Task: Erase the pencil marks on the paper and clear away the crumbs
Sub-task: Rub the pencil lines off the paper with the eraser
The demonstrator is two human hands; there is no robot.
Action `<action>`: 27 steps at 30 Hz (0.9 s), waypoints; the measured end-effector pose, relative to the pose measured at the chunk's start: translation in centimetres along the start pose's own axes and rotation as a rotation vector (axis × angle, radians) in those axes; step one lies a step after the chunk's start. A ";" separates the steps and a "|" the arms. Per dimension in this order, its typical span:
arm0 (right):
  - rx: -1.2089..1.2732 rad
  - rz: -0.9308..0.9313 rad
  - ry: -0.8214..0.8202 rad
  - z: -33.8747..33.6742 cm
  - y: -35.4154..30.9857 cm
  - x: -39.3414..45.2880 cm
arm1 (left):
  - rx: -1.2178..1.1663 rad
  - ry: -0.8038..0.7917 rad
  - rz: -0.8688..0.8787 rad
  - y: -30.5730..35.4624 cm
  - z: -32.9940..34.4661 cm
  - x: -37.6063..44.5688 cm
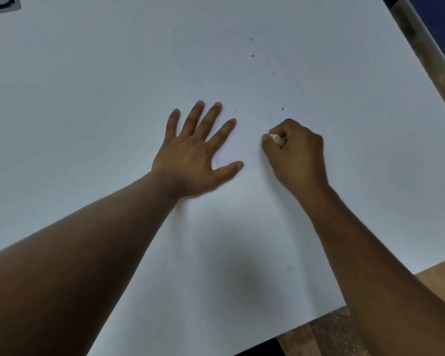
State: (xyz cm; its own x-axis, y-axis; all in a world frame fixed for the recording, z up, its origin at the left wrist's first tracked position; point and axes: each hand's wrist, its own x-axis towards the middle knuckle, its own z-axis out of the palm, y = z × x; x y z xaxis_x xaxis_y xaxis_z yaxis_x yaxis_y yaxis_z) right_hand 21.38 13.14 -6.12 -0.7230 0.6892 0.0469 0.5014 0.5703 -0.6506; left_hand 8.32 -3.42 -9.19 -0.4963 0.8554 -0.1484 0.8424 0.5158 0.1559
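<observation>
A white sheet of paper point(252, 98) lies on the white table point(88, 98), its near edge faintly visible between my hands. My left hand point(198, 150) lies flat with spread fingers on the paper's near left corner. My right hand point(293, 152) is curled around a small white eraser point(275, 138), whose end shows between thumb and fingers just above the paper. Several small dark eraser crumbs point(252, 55) are scattered over the paper beyond my hands. No clear pencil marks are visible.
The table's right edge point(421, 73) runs diagonally, with a brown floor beyond it. The near edge point(306, 322) is close to my body. A dark-framed object point(0, 3) sits at the far left corner.
</observation>
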 end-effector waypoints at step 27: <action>0.035 0.011 -0.029 0.2 0.2 -0.6 | 0.015 -0.004 -0.005 0.2 -0.2 -0.1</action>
State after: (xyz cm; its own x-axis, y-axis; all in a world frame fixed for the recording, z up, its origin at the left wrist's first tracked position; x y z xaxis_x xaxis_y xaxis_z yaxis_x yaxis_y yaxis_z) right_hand 21.80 12.72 -6.45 -0.7312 0.6819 0.0182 0.4927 0.5464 -0.6773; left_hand 8.53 -3.42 -8.99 -0.4995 0.8528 -0.1525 0.8432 0.5190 0.1401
